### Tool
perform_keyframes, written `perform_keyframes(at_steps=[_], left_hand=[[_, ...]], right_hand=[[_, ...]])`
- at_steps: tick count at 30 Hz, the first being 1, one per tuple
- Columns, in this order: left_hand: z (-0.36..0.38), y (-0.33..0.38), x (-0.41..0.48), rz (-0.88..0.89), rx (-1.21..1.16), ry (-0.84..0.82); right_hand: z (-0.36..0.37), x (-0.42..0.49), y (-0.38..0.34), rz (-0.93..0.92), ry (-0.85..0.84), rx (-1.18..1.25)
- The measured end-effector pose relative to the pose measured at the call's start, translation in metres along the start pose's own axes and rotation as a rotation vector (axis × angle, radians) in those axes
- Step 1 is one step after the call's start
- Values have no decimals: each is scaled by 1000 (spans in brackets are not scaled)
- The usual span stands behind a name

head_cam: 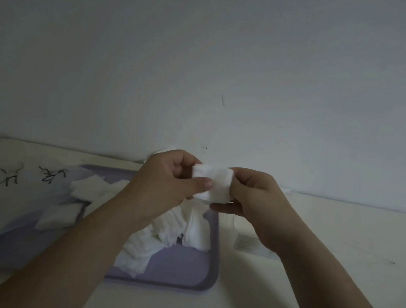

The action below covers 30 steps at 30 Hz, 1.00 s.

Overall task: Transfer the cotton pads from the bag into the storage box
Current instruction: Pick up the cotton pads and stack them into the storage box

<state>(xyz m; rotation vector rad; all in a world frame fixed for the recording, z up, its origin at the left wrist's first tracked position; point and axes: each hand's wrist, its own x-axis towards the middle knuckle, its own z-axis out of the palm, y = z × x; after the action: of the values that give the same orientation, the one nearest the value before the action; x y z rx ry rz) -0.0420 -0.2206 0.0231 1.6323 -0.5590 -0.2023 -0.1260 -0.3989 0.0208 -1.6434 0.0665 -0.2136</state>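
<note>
Both hands hold a small stack of white square cotton pads (212, 183) in the air above the tray. My left hand (169, 183) pinches its left side with the thumb on top, and my right hand (259, 205) grips its right side. Below them a loose heap of cotton pads (163, 237) lies on a lavender tray (184, 270). A translucent plastic bag (35, 211) sprawls over the tray's left part with a few pads (88, 187) on it. A clear storage box (241, 235) stands right of the tray, mostly hidden by my right wrist.
The tray sits on a cream table (338, 243) that ends at a pale wall (206, 66) close behind. Black scribbles (32, 173) mark the table at the left. Something white (164, 149) peeks out behind my left hand.
</note>
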Motion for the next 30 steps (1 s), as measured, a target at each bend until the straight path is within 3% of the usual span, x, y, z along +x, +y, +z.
perform_keyframes(at_steps=[5, 7, 10, 13, 16, 19, 22, 24, 30], left_hand=[[0, -2, 1, -4, 9, 55], [3, -5, 1, 0, 22, 116], [18, -11, -2, 57, 122, 164], [37, -23, -7, 203, 427, 6], [52, -32, -13, 286, 725, -213], [57, -32, -17, 215, 713, -280], [57, -33, -17, 255, 653, -310], [58, -33, -17, 288, 650, -317], [55, -36, -17, 294, 620, -291]], right_hand=[[0, -2, -8, 58, -91, 129], [-1, -5, -11, 4, -98, 55], [-17, -5, -18, -13, 141, -141], [-53, -7, -24, 58, 315, -594], [-67, -9, -21, 228, 249, -903], [-60, -1, 0, 328, 215, -964], [-53, 9, 20, 284, 322, -1052], [-49, 11, 22, 257, 345, -1026], [-42, 8, 13, 284, 271, -637]])
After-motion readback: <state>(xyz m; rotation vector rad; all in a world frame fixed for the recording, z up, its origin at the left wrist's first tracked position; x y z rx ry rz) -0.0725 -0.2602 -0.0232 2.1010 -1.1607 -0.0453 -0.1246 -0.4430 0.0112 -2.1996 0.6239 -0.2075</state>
